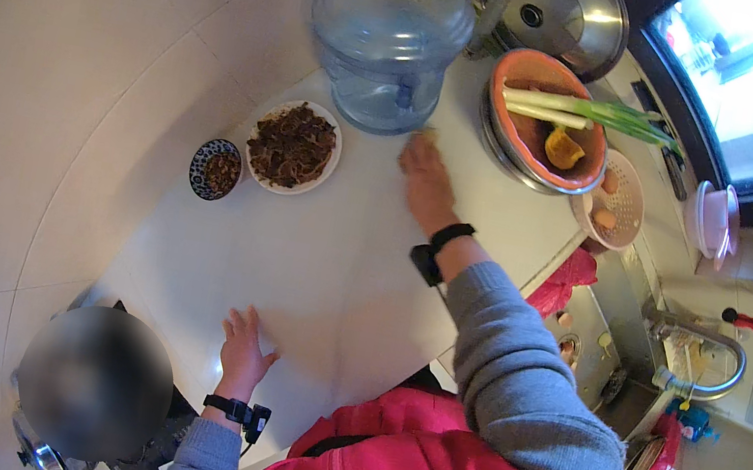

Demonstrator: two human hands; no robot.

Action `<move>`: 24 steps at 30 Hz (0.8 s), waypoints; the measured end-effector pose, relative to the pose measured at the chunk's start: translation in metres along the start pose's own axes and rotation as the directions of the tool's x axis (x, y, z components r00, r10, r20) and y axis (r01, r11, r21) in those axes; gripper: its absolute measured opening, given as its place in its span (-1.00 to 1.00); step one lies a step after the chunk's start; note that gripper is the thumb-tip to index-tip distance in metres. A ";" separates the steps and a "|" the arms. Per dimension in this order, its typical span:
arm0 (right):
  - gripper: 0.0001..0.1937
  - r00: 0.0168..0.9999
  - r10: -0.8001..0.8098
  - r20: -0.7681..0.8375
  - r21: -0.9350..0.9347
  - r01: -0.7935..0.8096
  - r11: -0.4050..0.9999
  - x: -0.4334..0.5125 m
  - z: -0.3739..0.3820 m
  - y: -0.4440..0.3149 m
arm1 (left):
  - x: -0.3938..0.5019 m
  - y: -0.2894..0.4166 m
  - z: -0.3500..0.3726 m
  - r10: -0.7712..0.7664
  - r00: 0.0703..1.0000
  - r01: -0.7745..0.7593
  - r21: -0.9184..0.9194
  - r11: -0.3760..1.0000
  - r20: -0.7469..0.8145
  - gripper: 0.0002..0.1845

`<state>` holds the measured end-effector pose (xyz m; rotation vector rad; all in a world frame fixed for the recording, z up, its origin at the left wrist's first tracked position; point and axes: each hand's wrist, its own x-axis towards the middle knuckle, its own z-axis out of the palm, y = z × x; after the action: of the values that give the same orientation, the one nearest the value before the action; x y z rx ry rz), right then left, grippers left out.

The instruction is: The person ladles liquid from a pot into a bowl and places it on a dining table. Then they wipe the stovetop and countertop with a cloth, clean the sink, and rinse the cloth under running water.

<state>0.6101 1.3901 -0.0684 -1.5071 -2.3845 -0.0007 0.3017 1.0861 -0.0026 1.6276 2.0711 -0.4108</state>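
My right hand (428, 182) reaches out over the white countertop (315, 247), palm down with the fingers close together. Its fingertips are beside the base of a large clear water jug (388, 43) with a blue cap. A small yellowish patch shows at the fingertips; whether it is something held is unclear. My left hand (243, 354) is over the near left part of the countertop, fingers spread, holding nothing. Left of the jug, a white plate (332, 166) carries dark shredded food (293, 145). Next to it sits a patterned bowl (197, 168) of chopped reddish-brown food (220, 171).
An orange basin (500, 99) holds scallions (577, 108) and a yellow squash piece (564, 149). Eggs (603, 218) lie in a pink colander (633, 196) near the counter edge. The sink (602, 317) and faucet (724, 342) are on the right. A large metal lid (571, 6) leans behind.
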 end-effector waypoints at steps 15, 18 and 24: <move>-0.47 0.983 0.180 -0.030 -0.295 -0.181 0.938 0.060 0.020 0.055 | 0.005 0.000 0.002 -0.003 0.999 0.002 0.023 1.000 0.037 0.17; -0.44 0.947 0.299 -0.122 -0.057 -0.307 0.950 0.112 0.053 0.097 | 0.006 0.000 0.003 -0.033 0.998 0.033 -0.001 0.999 0.052 0.17; -0.44 0.917 0.360 -0.171 -0.052 -0.374 0.926 0.115 0.064 0.108 | 0.003 -0.005 0.008 -0.011 1.000 0.011 0.016 1.000 0.029 0.16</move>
<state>0.6431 1.5499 -0.1166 -1.8977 -1.9689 -0.1321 0.2982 1.0828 -0.0114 1.6105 2.0617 -0.4525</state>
